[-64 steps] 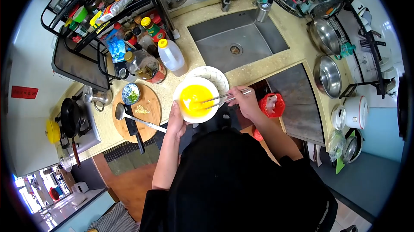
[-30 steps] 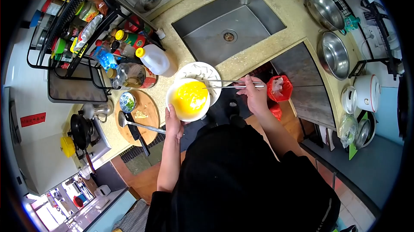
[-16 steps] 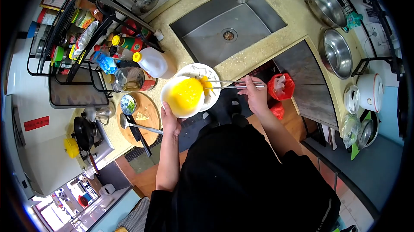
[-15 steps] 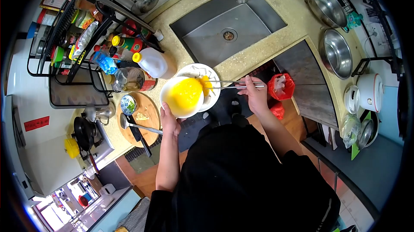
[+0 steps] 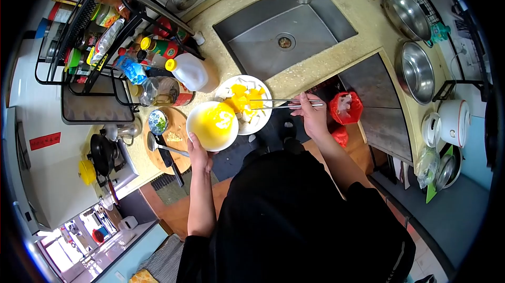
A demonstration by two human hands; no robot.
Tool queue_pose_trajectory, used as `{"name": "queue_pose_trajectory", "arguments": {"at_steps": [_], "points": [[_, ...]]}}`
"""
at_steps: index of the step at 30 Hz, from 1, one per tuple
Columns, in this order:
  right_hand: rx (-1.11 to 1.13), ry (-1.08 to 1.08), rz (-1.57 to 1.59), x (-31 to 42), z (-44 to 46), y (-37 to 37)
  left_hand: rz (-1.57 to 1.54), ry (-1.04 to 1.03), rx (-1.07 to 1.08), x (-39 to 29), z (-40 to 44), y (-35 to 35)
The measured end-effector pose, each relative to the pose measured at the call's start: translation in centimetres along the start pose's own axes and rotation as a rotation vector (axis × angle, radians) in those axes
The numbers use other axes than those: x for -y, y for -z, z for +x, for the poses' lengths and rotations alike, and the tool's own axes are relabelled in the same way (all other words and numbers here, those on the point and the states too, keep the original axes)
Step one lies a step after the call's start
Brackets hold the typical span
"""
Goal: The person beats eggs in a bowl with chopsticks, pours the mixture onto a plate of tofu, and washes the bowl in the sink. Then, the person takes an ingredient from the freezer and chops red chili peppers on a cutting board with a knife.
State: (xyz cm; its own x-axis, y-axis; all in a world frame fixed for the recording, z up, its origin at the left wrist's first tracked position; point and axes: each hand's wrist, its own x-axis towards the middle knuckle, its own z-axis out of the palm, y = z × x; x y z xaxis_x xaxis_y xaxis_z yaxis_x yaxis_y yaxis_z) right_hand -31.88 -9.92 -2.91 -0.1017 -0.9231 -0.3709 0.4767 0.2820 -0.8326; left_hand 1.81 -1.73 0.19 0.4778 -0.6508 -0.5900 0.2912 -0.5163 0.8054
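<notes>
My left hand grips the near rim of a white bowl holding beaten egg. Past its right edge, a white plate carries pale cut pieces, with yellow egg spread over many of them. In my right hand is a pair of metal chopsticks, fingers closed round them. Their tips reach left over the egg on the plate. The bowl overlaps the plate's left side and hides part of it.
A round cutting board bears a small bowl, a knife, a ladle and chopped bits. Beyond is a sink. A plastic jug stands by the plate; a red bin is at right.
The bowl has moved left and toward me, uncovering more of the plate. More yellow egg now lies over the pale pieces. The chopsticks stay nearly where they were.
</notes>
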Motion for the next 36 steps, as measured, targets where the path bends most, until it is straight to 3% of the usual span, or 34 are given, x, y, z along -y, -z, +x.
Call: {"name": "queue_pose_trajectory", "arguments": {"at_steps": [9,13,17,36], "points": [[0.033,-0.031,-0.014,-0.1,0.2,-0.4,0.122,-0.075,0.027,1.5,-1.5,1.1],[0.064,-0.022,-0.028,-0.7,0.3,0.1,0.031,-0.126,-0.014,1.1,-2.6,-1.5],[0.061,-0.019,-0.015,-0.3,0.2,0.0,0.109,-0.266,0.04,2.0,-1.2,-1.8],[0.056,-0.009,0.037,-0.2,-0.2,0.2,1.069,-0.997,-0.207,-2.3,-1.0,-2.8]]}}
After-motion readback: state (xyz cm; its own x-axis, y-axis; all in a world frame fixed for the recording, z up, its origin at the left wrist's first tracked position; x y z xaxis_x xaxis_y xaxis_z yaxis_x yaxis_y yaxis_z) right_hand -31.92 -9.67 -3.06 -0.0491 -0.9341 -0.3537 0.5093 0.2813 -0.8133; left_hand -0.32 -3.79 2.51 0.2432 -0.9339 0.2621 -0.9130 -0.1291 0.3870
